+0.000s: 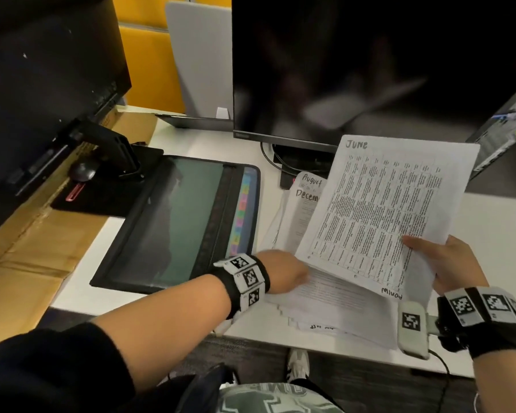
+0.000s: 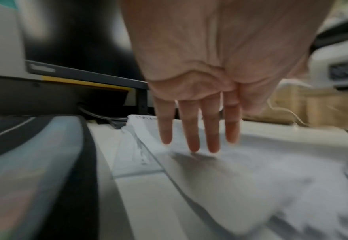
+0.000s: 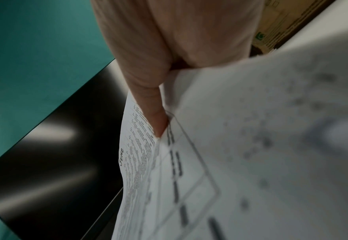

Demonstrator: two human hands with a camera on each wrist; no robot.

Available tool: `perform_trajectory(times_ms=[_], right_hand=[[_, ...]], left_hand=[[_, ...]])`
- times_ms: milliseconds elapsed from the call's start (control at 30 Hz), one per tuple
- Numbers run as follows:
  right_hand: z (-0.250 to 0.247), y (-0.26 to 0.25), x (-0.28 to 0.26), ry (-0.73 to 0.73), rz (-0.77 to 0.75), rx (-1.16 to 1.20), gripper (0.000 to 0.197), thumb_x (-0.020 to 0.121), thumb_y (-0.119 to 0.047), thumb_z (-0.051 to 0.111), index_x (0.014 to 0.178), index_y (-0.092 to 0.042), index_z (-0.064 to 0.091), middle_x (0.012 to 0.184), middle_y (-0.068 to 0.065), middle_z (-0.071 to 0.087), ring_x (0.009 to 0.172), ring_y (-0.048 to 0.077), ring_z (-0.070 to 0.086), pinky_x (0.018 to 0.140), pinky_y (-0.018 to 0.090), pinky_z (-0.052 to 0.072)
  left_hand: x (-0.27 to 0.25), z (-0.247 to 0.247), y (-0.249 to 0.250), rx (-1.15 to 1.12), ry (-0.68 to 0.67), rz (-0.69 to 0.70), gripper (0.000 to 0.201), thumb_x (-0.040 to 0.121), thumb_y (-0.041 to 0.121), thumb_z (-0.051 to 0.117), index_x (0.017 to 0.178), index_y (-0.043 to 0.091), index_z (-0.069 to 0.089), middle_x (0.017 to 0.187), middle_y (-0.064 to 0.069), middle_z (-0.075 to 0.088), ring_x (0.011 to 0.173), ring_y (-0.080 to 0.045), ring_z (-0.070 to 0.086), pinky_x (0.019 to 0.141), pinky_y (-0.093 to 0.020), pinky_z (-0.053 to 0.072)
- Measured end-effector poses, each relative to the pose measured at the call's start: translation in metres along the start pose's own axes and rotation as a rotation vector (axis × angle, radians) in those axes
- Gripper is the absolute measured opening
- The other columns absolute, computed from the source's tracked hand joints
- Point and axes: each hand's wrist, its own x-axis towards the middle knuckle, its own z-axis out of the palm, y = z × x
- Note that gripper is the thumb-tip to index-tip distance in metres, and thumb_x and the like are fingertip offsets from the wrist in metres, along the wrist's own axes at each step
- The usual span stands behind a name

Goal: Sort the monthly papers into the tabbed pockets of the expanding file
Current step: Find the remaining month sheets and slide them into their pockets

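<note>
Lying flat near the tabletop's point(image 1: 191, 144) left edge, the file point(image 1: 173, 222) runs its long axis front to back, tabs facing right. The left hand point(image 1: 283, 274), fingers straight, presses the paper stack point(image 1: 334, 302) beside it; the right hand point(image 1: 453, 263) pinches the June sheet point(image 1: 382, 210), heading pointing away.

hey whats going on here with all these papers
A person at a desk is sorting monthly papers. Their right hand pinches a sheet headed June, lifted off the pile. Their left hand, fingers straight, reaches onto the stack of papers lying on the white desk, where sheets headed August and December peek out. The expanding file lies open to the left, its coloured tabs showing. The June sheet is not yet in a pocket.
</note>
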Motion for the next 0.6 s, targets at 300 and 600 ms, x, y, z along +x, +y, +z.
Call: perform_trajectory(times_ms=[300, 600], right_hand=[[0.020, 0.000, -0.001, -0.051, 0.007, 0.010, 0.029, 0.075, -0.010, 0.074, 0.103, -0.008, 0.065, 0.103, 0.010, 0.070, 0.093, 0.032, 0.067, 0.089, 0.049, 0.050], [0.045, 0.006, -0.006, -0.141, 0.002, -0.028, 0.028, 0.073, -0.015, 0.077, 0.099, -0.011, 0.068, 0.097, 0.009, 0.072, 0.089, 0.032, 0.069, 0.088, 0.051, 0.051]], left_hand=[[-0.023, -0.028, -0.067, 0.702, -0.277, 0.002, 0.039, 0.101, 0.025, 0.028, 0.132, 0.014, 0.049, 0.138, -0.005, 0.048, 0.140, -0.022, 0.025, 0.115, -0.057, 0.006], [-0.041, -0.099, -0.077, 0.605, -0.108, -0.023, 0.038, 0.095, 0.036, 0.035, 0.093, 0.014, 0.065, 0.088, -0.001, 0.066, 0.075, -0.016, 0.052, 0.087, -0.032, 0.044]])
